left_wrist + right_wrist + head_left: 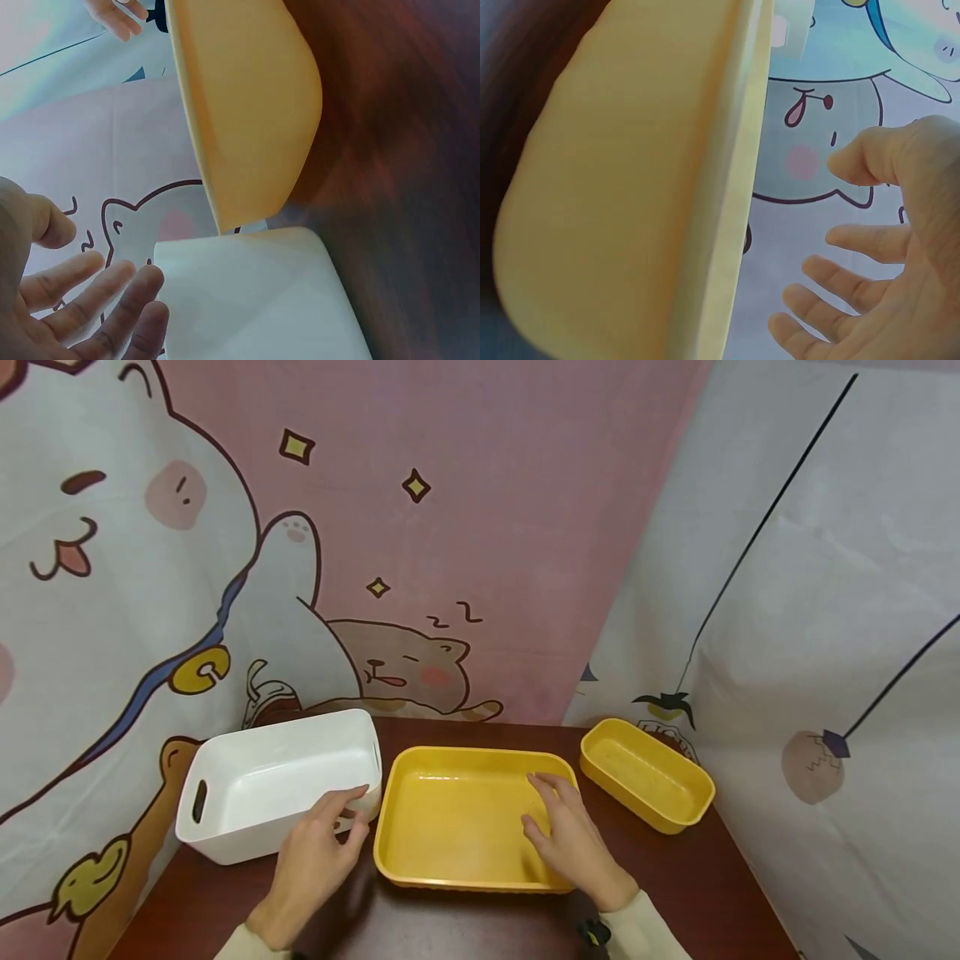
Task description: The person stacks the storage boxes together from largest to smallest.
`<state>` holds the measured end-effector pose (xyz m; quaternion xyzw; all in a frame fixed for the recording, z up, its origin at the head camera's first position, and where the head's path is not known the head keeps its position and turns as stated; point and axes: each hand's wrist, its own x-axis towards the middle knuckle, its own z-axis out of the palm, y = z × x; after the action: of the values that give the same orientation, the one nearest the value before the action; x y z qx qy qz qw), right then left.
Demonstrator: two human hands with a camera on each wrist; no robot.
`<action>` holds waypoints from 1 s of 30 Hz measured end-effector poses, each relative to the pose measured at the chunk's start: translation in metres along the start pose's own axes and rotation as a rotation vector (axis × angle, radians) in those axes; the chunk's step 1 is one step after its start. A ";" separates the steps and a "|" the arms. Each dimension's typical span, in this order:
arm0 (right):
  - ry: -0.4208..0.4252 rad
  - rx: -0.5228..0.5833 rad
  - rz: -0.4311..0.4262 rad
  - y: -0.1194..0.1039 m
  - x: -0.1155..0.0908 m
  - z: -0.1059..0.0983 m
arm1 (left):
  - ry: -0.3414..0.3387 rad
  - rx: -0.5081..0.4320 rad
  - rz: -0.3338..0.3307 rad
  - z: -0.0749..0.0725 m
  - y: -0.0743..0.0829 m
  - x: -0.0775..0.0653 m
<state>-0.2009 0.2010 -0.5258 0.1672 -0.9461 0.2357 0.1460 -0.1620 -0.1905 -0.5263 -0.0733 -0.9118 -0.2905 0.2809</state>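
A large yellow tray [472, 818] lies on the dark table in the middle of the head view. My right hand [570, 835] hovers over its right side, fingers spread and loosely bent, holding nothing. At the left stands a white bin [247, 843] with a handle slot in its end. My left hand [318, 860] is at that bin's near right corner, thumb and fingers apart with nothing between them. In the left wrist view the left fingers [112, 307] are beside the white bin's wall; whether they touch it I cannot tell.
A smaller yellow bin [645, 777] sits at the back right of the table [450, 927], set at an angle. Cartoon-printed cloth [517, 527] hangs behind the table and along both sides. The white bin and large tray stand close together.
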 end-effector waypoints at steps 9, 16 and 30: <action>0.024 0.024 -0.077 -0.016 0.013 0.006 | 0.112 -0.017 0.042 -0.004 -0.010 0.008; -0.038 0.058 -0.032 -0.031 0.023 0.009 | 0.152 -0.055 0.042 -0.010 -0.018 0.018; -0.100 0.163 -0.042 -0.059 0.048 0.023 | 0.209 -0.017 -0.005 -0.022 -0.041 0.027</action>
<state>-0.2256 0.1288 -0.5051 0.2101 -0.9262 0.3001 0.0895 -0.1863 -0.2377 -0.5160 -0.0427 -0.8753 -0.3048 0.3729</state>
